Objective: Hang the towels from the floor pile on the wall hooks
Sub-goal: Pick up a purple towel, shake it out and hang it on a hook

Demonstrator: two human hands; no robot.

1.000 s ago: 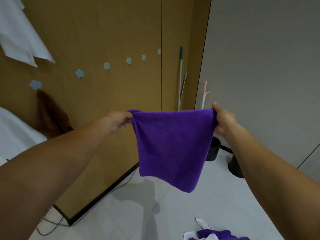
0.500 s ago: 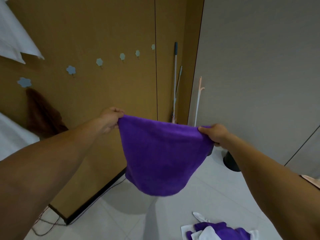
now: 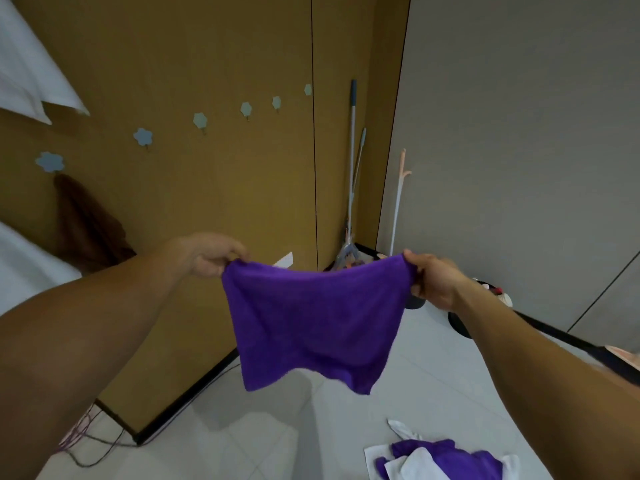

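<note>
6 flower hooks (image 3: 143, 136) dot the brown wall (image 3: 207, 46); towel pile (image 3: 446, 460) on pale floor (image 3: 277, 445)

Pale tiled floor (image 3: 294, 445), purple and white towel pile (image 3: 446, 460), cables (image 3: 93, 441)

Left wall (image 3: 207, 46): ochre-brown panels, matt; one thin dark vertical seam (image 3: 314, 168) near the corner; black skirting (image 3: 194, 386) along its foot. Right wall (image 3: 519, 133): plain grey, one slanting dark joint line (image 3: 602, 289); black skirting at its foot too. Floor (image 3: 277, 438): pale glossy tiles, faint grout lines, soft grey shadow (image 3: 263, 420) below centre; light even, source not in view. Corner: two long handles (image 3: 352, 150) leaning, grey with blue tops, heads partly hidden; a pale stick (image 3: 398, 202) with a pink forked top against the grey wall. Black round base (image 3: 457, 323) on the floor nearby, partly hidden. Loose cables (image 3: 93, 441) on the floor, lower left.
</note>
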